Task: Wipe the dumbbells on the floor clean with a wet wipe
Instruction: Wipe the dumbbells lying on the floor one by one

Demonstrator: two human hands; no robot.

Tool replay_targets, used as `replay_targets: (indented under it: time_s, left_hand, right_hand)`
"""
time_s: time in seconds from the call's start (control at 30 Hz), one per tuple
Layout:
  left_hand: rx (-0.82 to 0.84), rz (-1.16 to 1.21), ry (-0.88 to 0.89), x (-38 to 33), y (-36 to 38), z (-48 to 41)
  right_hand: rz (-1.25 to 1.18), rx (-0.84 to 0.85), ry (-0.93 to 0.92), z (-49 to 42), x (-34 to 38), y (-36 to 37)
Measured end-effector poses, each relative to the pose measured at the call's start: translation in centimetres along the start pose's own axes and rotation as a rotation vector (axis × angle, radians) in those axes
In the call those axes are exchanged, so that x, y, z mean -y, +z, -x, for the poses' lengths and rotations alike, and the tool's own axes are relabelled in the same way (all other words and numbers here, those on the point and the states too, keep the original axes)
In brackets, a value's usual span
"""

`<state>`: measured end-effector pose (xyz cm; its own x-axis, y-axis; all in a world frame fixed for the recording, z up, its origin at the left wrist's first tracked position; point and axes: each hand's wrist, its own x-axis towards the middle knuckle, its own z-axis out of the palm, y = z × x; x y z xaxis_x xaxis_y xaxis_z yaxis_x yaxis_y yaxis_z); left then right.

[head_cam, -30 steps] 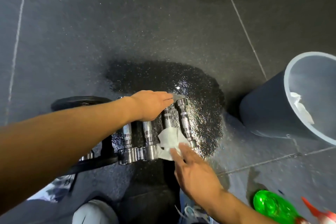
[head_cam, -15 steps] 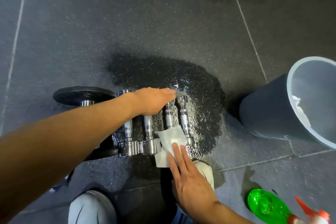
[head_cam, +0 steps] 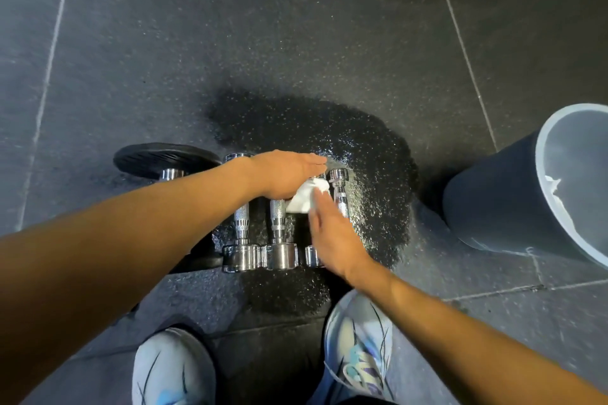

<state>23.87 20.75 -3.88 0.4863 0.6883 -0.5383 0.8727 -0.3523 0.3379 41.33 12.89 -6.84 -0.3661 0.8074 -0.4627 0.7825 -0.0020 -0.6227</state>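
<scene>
Several chrome dumbbells (head_cam: 278, 233) lie side by side on the dark rubber floor, handles pointing away from me. My left hand (head_cam: 283, 174) rests flat over their far ends, fingers straight. My right hand (head_cam: 332, 233) presses a white wet wipe (head_cam: 304, 196) with straight fingers onto the handle of a dumbbell near the right of the row; the hand hides most of that handle. The rightmost dumbbell (head_cam: 340, 187) lies just beside the wipe.
A wet dark patch (head_cam: 329, 135) spreads on the floor around the dumbbells. A black weight plate (head_cam: 164, 158) stands at the row's left. A grey bin (head_cam: 513, 194) with used paper inside leans at the right. My shoes (head_cam: 358, 345) are below.
My right hand has slid the wipe along the handle from the near end toward the far end, up to my left hand. The green spray bottle has left the view.
</scene>
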Motion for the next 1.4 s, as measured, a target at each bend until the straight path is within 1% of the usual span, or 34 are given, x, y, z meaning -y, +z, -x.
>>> replay_targets:
  time_s: [0.07, 0.1, 0.17, 0.2, 0.23, 0.3, 0.47, 0.6, 0.7, 0.77, 0.8, 0.83, 0.9, 0.97, 1.0, 1.07, 1.13, 1.23, 1.3, 1.33, 1.37, 1.4]
  left_hand:
    - [-0.015, 0.011, -0.009, -0.2, -0.1, 0.0]
    - [-0.014, 0.014, -0.008, -0.2, -0.1, 0.0]
    - [-0.004, 0.036, -0.01, 0.0, 0.0, -0.2]
    - [0.0, 0.043, -0.011, 0.1, 0.1, -0.2]
    - [-0.002, 0.05, -0.008, 0.2, 0.1, -0.3]
    - [-0.007, 0.056, 0.006, 0.4, 0.3, -0.4]
    - [-0.039, 0.044, 0.028, 0.8, 1.1, -0.6]
    - [-0.044, 0.049, 0.019, 1.1, 1.5, -0.4]
    - [-0.044, 0.038, 0.017, 0.9, 1.3, -0.2]
    - [-0.03, 0.029, 0.011, 0.7, 0.9, -0.2]
    - [-0.02, 0.027, 0.003, 0.5, 0.8, -0.1]
    - [-0.011, 0.024, -0.006, 0.4, 0.7, -0.2]
    - [-0.003, 0.018, -0.007, 0.4, 0.6, -0.3]
    - [0.003, 0.028, 0.0, 0.6, 0.5, -0.2]
    - [0.006, 0.033, 0.002, 0.7, 0.4, -0.1]
    - [0.01, 0.055, 0.005, 0.9, 0.3, 0.2]
    - [0.002, 0.065, -0.005, 0.8, 0.3, 0.4]
    - [0.007, 0.069, -0.01, 0.5, 0.2, 0.6]
    - [0.011, 0.069, -0.015, 0.5, 0.1, 0.7]
    - [0.013, 0.069, -0.009, 0.5, 0.1, 0.8]
    - [0.013, 0.067, -0.002, 0.6, 0.1, 0.8]
    - [0.004, 0.058, 0.006, 0.8, 0.1, 0.8]
  right_hand:
    - [-0.277, -0.054, 0.16, -1.9, 0.0, -1.6]
    - [-0.442, -0.055, 0.247, -2.7, 0.0, -2.4]
    - [-0.711, 0.024, 0.388, -4.3, -0.5, -3.4]
    - [-0.746, 0.067, 0.427, -4.7, -0.6, -3.7]
    - [-0.714, 0.118, 0.446, -5.3, -0.7, -3.6]
    - [-0.554, 0.177, 0.455, -6.0, -0.6, -3.0]
    - [-0.436, 0.111, 0.517, -6.8, 0.7, -1.8]
    - [-0.494, 0.13, 0.577, -6.6, 1.1, -2.5]
    - [-0.671, 0.113, 0.567, -6.7, 1.5, -2.6]
    - [-0.759, 0.107, 0.554, -6.7, 1.8, -2.6]
    - [-0.765, 0.113, 0.544, -6.8, 1.9, -2.5]
    - [-0.738, 0.12, 0.537, -6.9, 1.8, -2.3]
    - [-0.503, 0.096, 0.491, -6.8, 1.8, -1.8]
    - [-0.141, 0.066, 0.338, -5.8, 1.8, -1.6]
    - [0.028, 0.018, 0.242, -5.1, 1.7, -1.6]
    - [0.233, -0.036, 0.066, -2.8, 1.4, -1.5]
    - [0.356, -0.036, -0.044, -0.6, 0.8, -0.9]
    - [0.55, 0.085, -0.143, 2.8, 0.7, 0.1]
    - [0.781, 0.168, -0.322, 5.1, 0.8, 0.6]
    - [0.815, 0.128, -0.352, 5.9, 0.6, 0.8]
    - [0.814, 0.064, -0.326, 6.6, 0.5, 0.8]
    - [0.744, 0.04, -0.286, 6.8, -0.1, 1.0]
